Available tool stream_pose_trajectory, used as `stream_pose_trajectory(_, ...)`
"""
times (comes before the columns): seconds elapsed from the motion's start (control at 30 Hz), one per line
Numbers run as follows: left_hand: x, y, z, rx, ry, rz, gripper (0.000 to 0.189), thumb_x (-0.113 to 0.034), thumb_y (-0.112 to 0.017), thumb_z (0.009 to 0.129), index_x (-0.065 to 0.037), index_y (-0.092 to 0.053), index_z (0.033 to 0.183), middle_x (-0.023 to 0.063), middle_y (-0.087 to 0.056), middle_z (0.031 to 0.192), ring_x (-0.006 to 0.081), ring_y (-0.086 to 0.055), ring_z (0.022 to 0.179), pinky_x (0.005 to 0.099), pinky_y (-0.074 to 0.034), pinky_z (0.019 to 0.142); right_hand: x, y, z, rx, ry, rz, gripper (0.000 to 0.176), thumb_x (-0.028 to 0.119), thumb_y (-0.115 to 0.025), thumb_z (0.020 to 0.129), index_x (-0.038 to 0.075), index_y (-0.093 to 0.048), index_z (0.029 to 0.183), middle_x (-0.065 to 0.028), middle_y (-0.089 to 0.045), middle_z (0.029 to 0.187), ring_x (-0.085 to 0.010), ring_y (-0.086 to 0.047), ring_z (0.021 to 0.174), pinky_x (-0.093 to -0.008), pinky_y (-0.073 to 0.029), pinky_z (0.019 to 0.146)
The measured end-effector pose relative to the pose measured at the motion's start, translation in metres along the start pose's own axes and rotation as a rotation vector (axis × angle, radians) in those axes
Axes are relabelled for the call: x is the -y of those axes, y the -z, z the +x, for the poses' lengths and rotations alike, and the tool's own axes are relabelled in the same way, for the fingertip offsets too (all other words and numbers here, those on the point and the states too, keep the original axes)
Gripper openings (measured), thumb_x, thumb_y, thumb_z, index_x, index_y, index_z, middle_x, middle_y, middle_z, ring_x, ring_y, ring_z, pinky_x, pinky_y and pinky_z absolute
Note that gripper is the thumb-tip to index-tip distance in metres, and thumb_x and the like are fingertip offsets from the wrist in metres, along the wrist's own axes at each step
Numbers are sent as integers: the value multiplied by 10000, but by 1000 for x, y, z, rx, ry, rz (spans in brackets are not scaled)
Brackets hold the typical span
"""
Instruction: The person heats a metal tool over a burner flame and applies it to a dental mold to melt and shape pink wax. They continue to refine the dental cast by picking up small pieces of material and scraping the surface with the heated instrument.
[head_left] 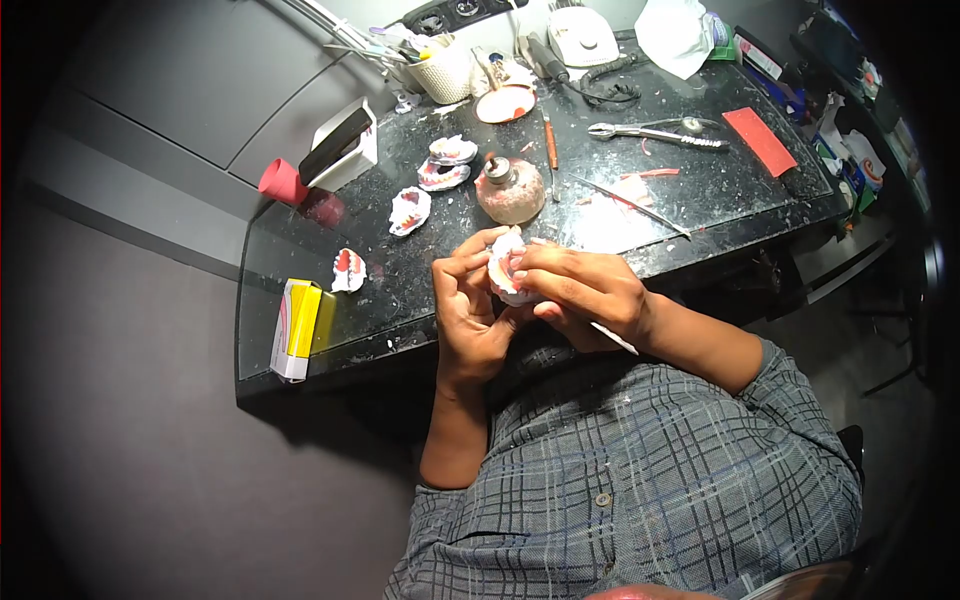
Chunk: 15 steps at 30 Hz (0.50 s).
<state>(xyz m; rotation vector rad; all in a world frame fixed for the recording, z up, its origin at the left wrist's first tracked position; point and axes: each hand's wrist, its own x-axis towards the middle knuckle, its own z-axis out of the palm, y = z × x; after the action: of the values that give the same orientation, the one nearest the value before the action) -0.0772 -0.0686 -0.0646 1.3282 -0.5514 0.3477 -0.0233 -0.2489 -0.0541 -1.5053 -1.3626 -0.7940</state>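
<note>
A white plaster dental cast (507,268) with pink wax on it is held between my two hands, just in front of the desk's near edge. My left hand (468,305) curls around its left side, fingers behind and thumb beneath. On the other side, the fingers of my right hand (588,287) press on the cast's wax side and partly hide it. A thin white tool handle (615,338) pokes out below my right palm; its working end is hidden. Close behind the cast stands a spirit burner (510,190) with a metal neck, spattered with wax.
Several dental casts (409,211) sit to the left, beside a yellow-and-white box (297,330). Rightward lie a thin carving tool (640,207), a red-brown handled tool (550,145), metal pliers-like tool (660,135) and red wax sheet (760,142). A woven cup (441,72) stands behind.
</note>
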Motion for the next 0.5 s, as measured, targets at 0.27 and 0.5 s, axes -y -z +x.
stream_pose_trajectory(0.27,-1,0,0,9,-6,45,660,107,-778,777,-64,-339,1238,252,-386,1463,302,-532,1284,415,-502,1049,-2,0,-2,-6,-1,-3,250,89,-718,892,-44,-639,1088,-194,-676,1088,-333,-717,929,-403,-609,788)
stream_pose_trajectory(0.5,-6,3,-2,-24,73,-6,624,-17,-803,822,-64,-385,1283,251,-401,1461,302,-507,1308,433,-434,1108,2,8,0,-106,-149,53,201,83,-670,935,-48,-657,1086,-216,-692,1057,-353,-722,921,-384,-599,765)
